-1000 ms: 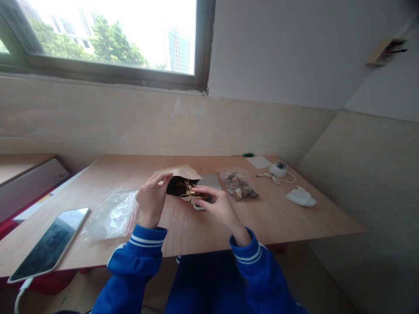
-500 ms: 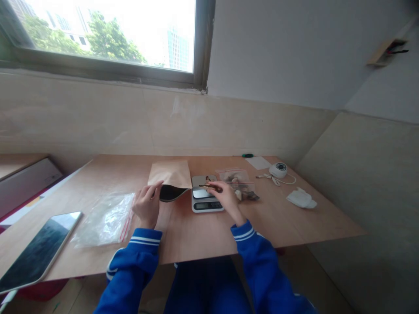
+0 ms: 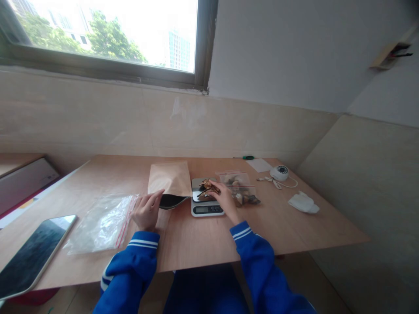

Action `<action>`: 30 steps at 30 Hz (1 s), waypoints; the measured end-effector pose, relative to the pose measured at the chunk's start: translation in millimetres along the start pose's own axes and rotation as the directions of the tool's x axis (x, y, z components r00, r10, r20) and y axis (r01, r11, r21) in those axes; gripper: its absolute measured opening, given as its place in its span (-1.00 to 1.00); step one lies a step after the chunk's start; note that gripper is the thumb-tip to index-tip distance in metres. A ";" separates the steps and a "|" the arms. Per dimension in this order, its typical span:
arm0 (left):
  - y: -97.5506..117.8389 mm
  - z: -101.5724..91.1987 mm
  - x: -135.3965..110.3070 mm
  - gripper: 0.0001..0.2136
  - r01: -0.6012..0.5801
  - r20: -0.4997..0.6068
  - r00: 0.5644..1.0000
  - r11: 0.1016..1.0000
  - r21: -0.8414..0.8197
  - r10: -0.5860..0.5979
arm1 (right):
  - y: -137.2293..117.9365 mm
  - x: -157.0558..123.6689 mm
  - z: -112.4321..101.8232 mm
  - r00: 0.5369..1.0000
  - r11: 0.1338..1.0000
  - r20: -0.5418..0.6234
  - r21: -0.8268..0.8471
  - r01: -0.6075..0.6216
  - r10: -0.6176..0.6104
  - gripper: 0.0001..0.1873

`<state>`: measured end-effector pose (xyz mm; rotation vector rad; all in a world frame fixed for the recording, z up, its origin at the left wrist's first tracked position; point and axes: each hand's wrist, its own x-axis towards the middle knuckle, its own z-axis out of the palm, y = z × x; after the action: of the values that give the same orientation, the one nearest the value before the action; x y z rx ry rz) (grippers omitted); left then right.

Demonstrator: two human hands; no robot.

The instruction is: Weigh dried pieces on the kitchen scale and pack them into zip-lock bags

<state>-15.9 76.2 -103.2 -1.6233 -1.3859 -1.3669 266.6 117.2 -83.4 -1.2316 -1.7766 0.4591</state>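
My left hand (image 3: 147, 211) pinches the near edge of a brown paper bag (image 3: 170, 178), whose dark mouth gapes toward me. In my right hand (image 3: 224, 196) are brown dried pieces (image 3: 209, 187), thin and curled, of a kind I cannot make out. The hand hovers at the right side of a small digital scale (image 3: 207, 211), and the pieces are over its shiny plate. Whether they touch the plate is unclear. Just right of the scale lie clear zip bags (image 3: 244, 188) with brownish lumps inside.
Clear plastic zip bags (image 3: 101, 222) lie left of my left hand, with a phone or tablet (image 3: 36, 255) beyond them. A white round camera (image 3: 279, 173) with its cable, a crumpled white tissue (image 3: 303, 202), a white paper (image 3: 258, 165) and a green-handled screwdriver (image 3: 248, 158) are at the right.
More brown dried pieces now show at my right hand's fingertips over the scale plate. My left hand still has the bag's edge, and its mouth looks narrower. The view has shifted slightly.
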 end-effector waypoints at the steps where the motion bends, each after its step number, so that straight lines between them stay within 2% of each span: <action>1: -0.8 0.4 -1.1 -0.84 0.002 0.002 1.000 1.000 -0.002 -0.002 | 1.5 -0.9 -0.8 1.000 1.000 -0.006 0.029 -0.001 0.002 -0.55; 6: -4.9 3.0 -6.3 -0.83 0.016 0.024 1.000 1.000 -0.006 -0.015 | 9.0 -2.4 -4.0 0.998 0.989 -0.063 0.146 -0.022 0.031 -0.60; 9: -5.9 3.5 -7.2 -0.83 0.003 0.029 1.000 1.000 -0.006 -0.003 | 11.8 -1.7 -5.5 0.989 0.976 -0.109 0.204 -0.072 0.096 -0.58; 14: -3.9 1.9 -5.3 -0.83 -0.019 0.015 1.000 1.000 0.000 0.019 | 18.6 -7.6 -11.6 0.951 0.943 -0.214 0.296 -0.154 0.222 -0.47; 17: -3.1 1.5 -4.7 -0.83 -0.031 0.006 0.999 1.000 0.000 0.031 | 26.7 -20.3 -18.9 0.926 0.934 -0.282 0.321 -0.155 0.250 -0.47; 22: -5.9 3.8 -7.6 -0.83 -0.008 0.018 1.000 1.000 -0.003 0.008 | 46.2 -54.7 -35.2 0.948 0.948 -0.247 0.292 -0.127 0.203 -0.59; 26: -7.7 5.4 -10.5 -0.82 0.044 0.052 0.998 0.999 -0.027 -0.043 | 59.6 -78.9 -45.4 0.972 0.983 -0.206 0.168 -0.077 0.111 -0.70; 30: -6.8 5.0 -10.6 -0.83 0.071 0.072 0.995 0.997 -0.020 -0.070 | 57.6 -88.6 -47.8 0.989 1.000 -0.145 0.019 -0.011 0.013 -0.75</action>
<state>-19.9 79.2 -115.7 -1.6669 -1.4869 -1.3818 346.7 55.4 -140.1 -1.2327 -1.6395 0.3816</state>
